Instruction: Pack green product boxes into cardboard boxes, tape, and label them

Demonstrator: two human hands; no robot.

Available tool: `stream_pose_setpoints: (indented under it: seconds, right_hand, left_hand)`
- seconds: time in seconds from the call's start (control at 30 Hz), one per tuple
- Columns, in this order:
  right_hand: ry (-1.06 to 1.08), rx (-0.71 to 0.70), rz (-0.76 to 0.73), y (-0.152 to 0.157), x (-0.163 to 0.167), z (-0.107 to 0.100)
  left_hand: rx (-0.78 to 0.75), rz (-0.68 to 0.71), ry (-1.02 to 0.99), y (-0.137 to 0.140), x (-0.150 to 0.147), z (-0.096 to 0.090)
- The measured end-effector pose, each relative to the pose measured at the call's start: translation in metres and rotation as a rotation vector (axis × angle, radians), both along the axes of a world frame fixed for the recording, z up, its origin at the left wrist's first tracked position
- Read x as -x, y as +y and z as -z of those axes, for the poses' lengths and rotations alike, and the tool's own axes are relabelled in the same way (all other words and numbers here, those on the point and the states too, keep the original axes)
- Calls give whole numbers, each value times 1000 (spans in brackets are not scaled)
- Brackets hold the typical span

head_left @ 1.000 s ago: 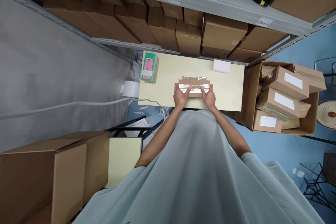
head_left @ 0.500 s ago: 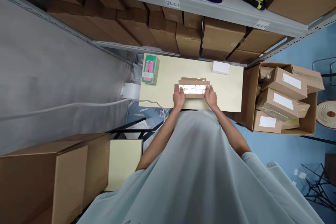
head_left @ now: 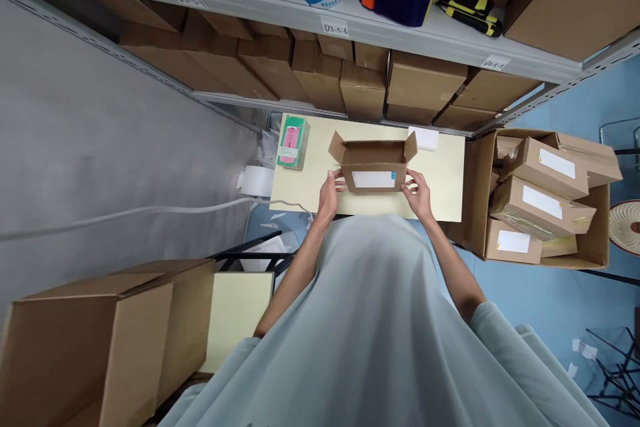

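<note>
Left fingers (head_left: 339,175), right fingers (head_left: 410,179) | loosely curled, grip unclear | open carton (head_left: 375,167) between them, touching both ends

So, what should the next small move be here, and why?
Probably have the left hand reach for the green carton while the right hand steadies the box. The box sits open-topped with its end flaps spread, and the carton is on the same table, on the left hand's side. Both hands are at the box's ends, so one could likely be spared.
</note>
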State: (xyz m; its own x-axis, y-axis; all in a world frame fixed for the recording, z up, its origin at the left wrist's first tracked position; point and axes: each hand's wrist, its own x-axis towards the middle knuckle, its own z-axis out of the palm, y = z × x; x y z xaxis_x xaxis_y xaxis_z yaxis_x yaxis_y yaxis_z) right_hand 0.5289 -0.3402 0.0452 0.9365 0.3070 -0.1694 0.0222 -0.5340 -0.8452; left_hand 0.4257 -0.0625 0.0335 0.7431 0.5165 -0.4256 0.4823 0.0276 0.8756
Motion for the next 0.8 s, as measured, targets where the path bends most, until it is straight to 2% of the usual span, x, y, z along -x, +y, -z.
stream_pose_setpoints:
  seconds: [0.1, 0.2, 0.3, 0.37, 0.43, 0.53, 0.57, 0.6, 0.67, 0.73, 0.8]
  right_hand:
    - [18, -12, 5, -5, 1, 14]
    - [99, -4, 16, -6, 2, 30]
    - [212, 31, 1, -7, 4, 43]
    - [257, 62, -9, -10, 6, 43]
    - [199, 91, 41, -15, 8, 35]
    - [-74, 95, 178, -21, 12, 7]
    - [-158, 85, 182, -20, 13, -3]
    - [-214, 75, 140, -18, 13, -13]
    - [-234, 71, -60, -8, 11, -27]
    - [-179, 110, -314, 6, 4, -31]
    - [-142, 171, -484, 19, -8, -27]
  left_hand:
    - [109, 21, 59, -8, 2, 13]
    - [153, -21, 104, -13, 4, 23]
    - [172, -66, 139, -16, 6, 26]
    - [153, -70, 150, -15, 10, 24]
    - [31, -88, 128, -14, 16, 17]
    - [-321, -138, 6, -12, 26, 0]
    - [-424, -128, -47, -12, 27, -7]
    - [-496, -89, -97, -12, 26, -14]
    - [-550, 68, -162, -12, 20, -23]
    - [-553, 247, -168, -12, 9, -26]
    - [-573, 366, -127, -14, -1, -21]
